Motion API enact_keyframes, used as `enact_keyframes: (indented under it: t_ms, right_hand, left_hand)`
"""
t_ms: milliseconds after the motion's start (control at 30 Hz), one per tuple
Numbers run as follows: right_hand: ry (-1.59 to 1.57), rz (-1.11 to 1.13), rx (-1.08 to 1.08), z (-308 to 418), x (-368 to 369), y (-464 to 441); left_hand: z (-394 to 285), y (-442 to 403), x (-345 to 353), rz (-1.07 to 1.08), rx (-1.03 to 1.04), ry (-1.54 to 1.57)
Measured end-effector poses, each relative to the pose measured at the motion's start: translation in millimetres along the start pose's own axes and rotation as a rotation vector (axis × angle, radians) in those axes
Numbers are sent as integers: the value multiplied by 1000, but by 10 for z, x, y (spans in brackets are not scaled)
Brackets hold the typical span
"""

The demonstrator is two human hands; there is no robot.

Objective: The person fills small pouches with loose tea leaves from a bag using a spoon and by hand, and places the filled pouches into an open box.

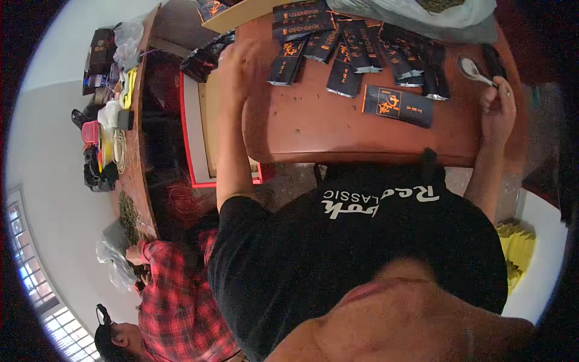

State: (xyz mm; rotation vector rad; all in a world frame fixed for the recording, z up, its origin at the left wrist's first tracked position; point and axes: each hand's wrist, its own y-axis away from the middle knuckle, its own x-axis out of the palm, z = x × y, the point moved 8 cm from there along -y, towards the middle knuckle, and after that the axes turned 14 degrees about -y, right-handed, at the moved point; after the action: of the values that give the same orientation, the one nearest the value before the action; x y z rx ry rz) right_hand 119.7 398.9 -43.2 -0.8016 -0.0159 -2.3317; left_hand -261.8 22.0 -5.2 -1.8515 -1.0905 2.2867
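Note:
My right hand (499, 108) grips the handle of a spoon (469, 67) at the right side of the reddish-brown table (313, 130). Over the table's left edge is my left hand (240, 67), blurred by motion, beside a dark packet with orange print (286, 60); whether it holds anything is unclear. Several similar dark packets lie overlapping across the far part of the table. One packet (398, 105) lies apart, nearer my body. A clear plastic bag (416, 18) with dark loose material sits behind them.
An open red-edged box (192, 133) stands left of the table. Farther left, a co-worker in a plaid shirt (178, 295) has hands at a long bench (136, 175) with bags and loose leaves. Yellow packs (515, 253) are at lower right.

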Motion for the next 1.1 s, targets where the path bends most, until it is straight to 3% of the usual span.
enact_keyframes:
  t_ms: [133,200,233,367,467,567,667,767,800,900,933,1033,1100]
  right_hand:
    - [2,-69,-33,6,17,28]
    - [-21,-200,-17,-29,-47,48]
    - [-19,-164,-19,-21,-42,40]
    - [-51,-88,4,-39,-49,33]
    - [-68,-119,15,-53,-46,39]
    - [-66,-90,-10,-39,1,62]
    - [-48,-88,-10,-81,9,66]
    - [-70,-33,-15,-103,170,59]
    - [-82,-3,-19,-80,255,50]
    - [38,-1,-9,1,601,50]
    - [73,31,-32,82,787,60]
    - [-11,210,-134,277,1345,48]
    - [156,229,-270,374,1579,84]
  left_hand:
    - [-459,-76,143,404,254,-140]
    - [-663,-64,93,372,391,-211]
    - [-748,-61,64,355,459,-246]
    - [-749,-51,54,374,456,-141]
    - [-776,-37,-117,340,372,-6]
    - [-844,-27,-378,163,281,280]
    - [-716,51,-218,188,-111,845]
    - [-857,-40,-329,199,-422,956]
    - [-828,-75,-130,50,-328,1065]
    - [-1140,-370,-442,-134,-215,719]
    - [-1166,-434,-287,-144,-280,908]
    - [-1389,-628,-363,-360,-177,841]
    - [-1500,-717,-272,-356,-163,820]
